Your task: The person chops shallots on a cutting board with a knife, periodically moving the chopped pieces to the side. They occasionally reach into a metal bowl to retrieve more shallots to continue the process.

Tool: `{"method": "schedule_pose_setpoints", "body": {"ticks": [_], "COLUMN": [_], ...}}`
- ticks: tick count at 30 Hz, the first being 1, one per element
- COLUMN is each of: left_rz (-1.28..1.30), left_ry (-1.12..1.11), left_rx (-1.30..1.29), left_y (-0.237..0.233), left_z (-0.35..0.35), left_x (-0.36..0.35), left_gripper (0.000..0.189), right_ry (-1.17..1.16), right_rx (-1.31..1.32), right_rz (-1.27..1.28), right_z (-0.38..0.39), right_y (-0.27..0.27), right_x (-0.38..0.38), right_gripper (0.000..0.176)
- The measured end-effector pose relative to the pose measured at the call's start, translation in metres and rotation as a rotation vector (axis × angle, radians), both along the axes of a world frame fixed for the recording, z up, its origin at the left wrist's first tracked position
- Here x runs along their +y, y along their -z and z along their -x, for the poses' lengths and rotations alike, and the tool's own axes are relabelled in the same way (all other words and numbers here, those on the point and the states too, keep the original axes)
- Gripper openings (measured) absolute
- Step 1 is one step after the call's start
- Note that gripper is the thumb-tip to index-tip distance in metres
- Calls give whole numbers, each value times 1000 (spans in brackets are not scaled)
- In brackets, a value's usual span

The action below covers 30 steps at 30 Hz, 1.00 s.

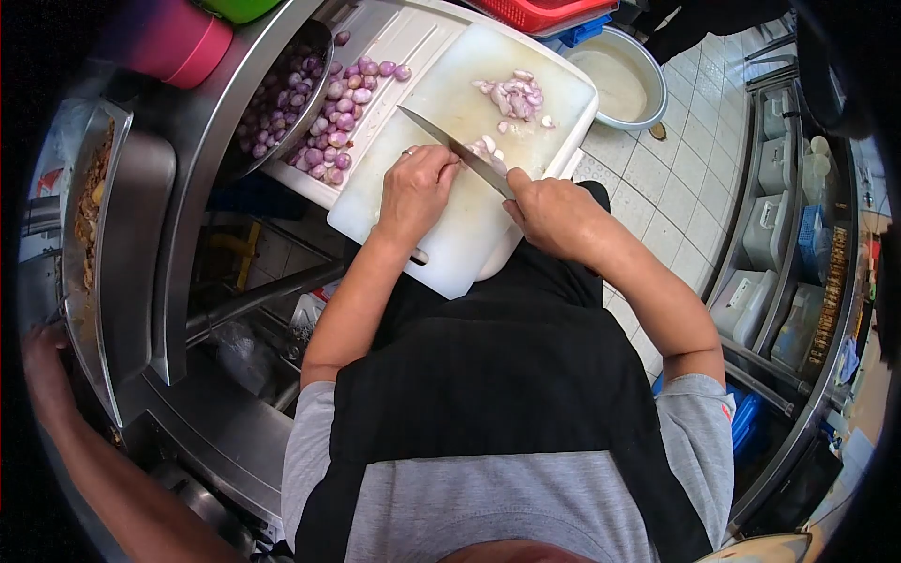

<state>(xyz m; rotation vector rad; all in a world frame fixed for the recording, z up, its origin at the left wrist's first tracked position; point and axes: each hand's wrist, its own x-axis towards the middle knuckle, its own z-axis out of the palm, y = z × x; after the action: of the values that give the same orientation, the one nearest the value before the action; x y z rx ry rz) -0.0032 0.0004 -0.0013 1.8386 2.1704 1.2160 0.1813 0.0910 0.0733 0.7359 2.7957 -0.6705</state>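
My right hand (pixel 554 214) is wrapped round the handle of a large knife (pixel 469 158), whose blade points up and left over the white cutting board (pixel 375 192). Beside the blade, on its left, my left hand (pixel 419 188) has its fingers bent together at the board; whatever is under the fingertips is too small to make out. Sliced shallots (pixel 486 148) lie just past the blade, and a larger pile of cut shallots (pixel 514 94) sits farther up the board. Whole purple shallots (pixel 336 127) are heaped to the left of the board.
A metal bowl of shallots (pixel 282 98) stands left of the heap. At the far right of the board is a basin of pale liquid (pixel 615 80), near a red basket (pixel 535 11). Another person's arm (pixel 113 469) reaches in at lower left, beside a metal tray (pixel 131 244).
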Motion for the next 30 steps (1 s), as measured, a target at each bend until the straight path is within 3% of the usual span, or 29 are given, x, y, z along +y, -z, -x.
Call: {"method": "schedule_pose_setpoints", "body": {"ticks": [12,15,18,21,23,27,30], "left_rz": [-15,-27,-85,-2,229,301,93], "left_ry": [52,-110,-200,-100,-22,-16,-51], "left_rx": [38,-114,-14,188,407,501,360], "left_y": [0,-6,-20,-16,-5,-5,-21], "left_z": [8,40,79,108,119,121,92], "left_x": [2,13,41,78,96,107,89], "left_gripper": [6,11,12,19,21,20,20], "right_ry": [55,76,69,-34,-49,-4,89], "right_rx": [128,134,43,69,66,122,156], "right_rz": [111,127,95,171,188,206,164], "right_z": [11,-4,-20,-30,-30,-32,-29], "right_y": [34,12,1,9,13,27,36], "right_x": [20,32,30,23,26,50,77], "right_gripper": [27,26,28,25,26,27,27]}}
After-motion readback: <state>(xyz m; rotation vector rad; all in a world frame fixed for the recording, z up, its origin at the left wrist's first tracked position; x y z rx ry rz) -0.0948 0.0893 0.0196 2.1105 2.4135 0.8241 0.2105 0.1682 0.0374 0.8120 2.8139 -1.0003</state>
